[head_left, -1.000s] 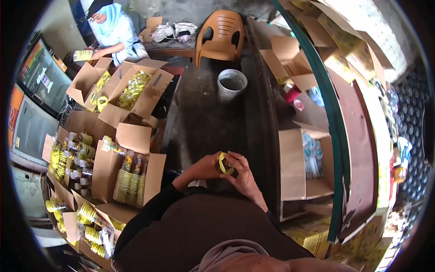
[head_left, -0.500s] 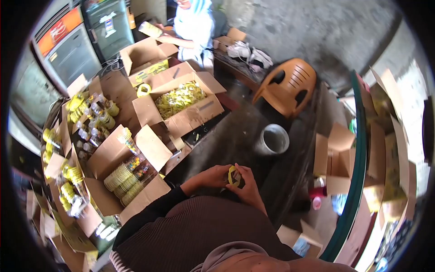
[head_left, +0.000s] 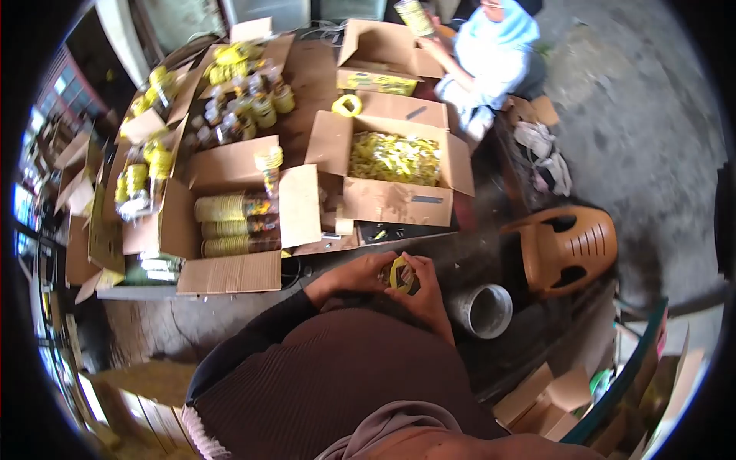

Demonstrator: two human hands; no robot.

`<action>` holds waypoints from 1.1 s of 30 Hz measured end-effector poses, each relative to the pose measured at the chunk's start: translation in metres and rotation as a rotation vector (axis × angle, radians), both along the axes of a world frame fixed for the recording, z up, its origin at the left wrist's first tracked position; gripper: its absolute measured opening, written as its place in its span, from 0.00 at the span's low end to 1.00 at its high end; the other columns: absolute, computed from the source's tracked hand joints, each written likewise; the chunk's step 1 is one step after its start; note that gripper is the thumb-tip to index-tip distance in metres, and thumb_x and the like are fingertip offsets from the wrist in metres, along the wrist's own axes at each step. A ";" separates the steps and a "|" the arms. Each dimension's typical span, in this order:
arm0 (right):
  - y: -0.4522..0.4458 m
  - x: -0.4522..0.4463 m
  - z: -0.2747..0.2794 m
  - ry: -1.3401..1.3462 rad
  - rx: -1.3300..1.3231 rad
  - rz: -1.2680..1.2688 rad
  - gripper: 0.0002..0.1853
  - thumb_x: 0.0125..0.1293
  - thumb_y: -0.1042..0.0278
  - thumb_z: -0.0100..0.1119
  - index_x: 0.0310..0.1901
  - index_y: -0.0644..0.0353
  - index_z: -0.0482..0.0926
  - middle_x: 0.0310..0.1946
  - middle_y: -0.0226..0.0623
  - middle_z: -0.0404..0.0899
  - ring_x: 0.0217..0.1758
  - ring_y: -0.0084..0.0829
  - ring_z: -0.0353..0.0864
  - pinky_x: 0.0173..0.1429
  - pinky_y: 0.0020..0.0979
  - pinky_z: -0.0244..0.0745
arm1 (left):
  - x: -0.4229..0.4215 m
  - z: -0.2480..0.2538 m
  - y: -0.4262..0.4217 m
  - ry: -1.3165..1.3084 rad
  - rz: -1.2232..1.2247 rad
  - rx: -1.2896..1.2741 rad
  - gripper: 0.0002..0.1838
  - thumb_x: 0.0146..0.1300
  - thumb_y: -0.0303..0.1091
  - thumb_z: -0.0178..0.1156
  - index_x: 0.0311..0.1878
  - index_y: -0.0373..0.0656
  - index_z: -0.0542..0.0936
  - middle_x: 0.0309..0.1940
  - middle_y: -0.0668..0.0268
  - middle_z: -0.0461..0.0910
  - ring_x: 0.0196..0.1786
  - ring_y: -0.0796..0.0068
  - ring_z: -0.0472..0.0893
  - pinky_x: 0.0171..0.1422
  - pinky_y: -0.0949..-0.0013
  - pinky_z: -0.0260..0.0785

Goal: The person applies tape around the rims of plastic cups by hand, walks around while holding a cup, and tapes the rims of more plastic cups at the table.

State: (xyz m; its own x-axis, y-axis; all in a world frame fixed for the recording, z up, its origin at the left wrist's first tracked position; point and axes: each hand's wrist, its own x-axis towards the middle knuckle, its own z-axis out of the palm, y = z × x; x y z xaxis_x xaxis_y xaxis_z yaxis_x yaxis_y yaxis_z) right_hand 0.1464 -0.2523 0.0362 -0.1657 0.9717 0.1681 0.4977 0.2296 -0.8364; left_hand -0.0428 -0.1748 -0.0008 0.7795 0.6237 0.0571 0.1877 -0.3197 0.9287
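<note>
In front of my body, my left hand [head_left: 359,277] and my right hand [head_left: 424,290] meet around a small yellow band [head_left: 399,276], which looks like a loop of thin plastic with a dark, partly see-through middle. Fingers of both hands are bent onto it, one hand at each side. My fingers hide part of its edge, so its full shape is unclear. Just right of my right hand stands a grey bucket [head_left: 488,311]. Beyond my hands sits an open carton [head_left: 395,201] full of loose yellow plastic pieces [head_left: 395,159].
An open carton [head_left: 230,272] at left holds stacked yellow-and-clear cups [head_left: 238,226]. Bottles [head_left: 263,111] with yellow labels stand behind it. A yellow ring [head_left: 347,106] lies on a carton flap. An orange chair [head_left: 571,249] is at right. Another person [head_left: 491,57] holds a yellow-labelled container [head_left: 414,17].
My view has turned to the left, so the cartons, chair and bucket appear shifted rightward. Both hands stay together on the yellow band, almost unmoved against my body.
</note>
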 end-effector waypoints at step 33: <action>0.238 -0.039 -0.006 0.048 0.128 0.651 0.39 0.50 0.65 0.76 0.64 0.62 0.67 0.57 0.48 0.69 0.61 0.46 0.70 0.64 0.41 0.68 | -0.035 -0.006 0.105 0.002 0.676 0.058 0.46 0.37 0.33 0.76 0.62 0.32 0.66 0.53 0.48 0.76 0.57 0.46 0.77 0.60 0.57 0.71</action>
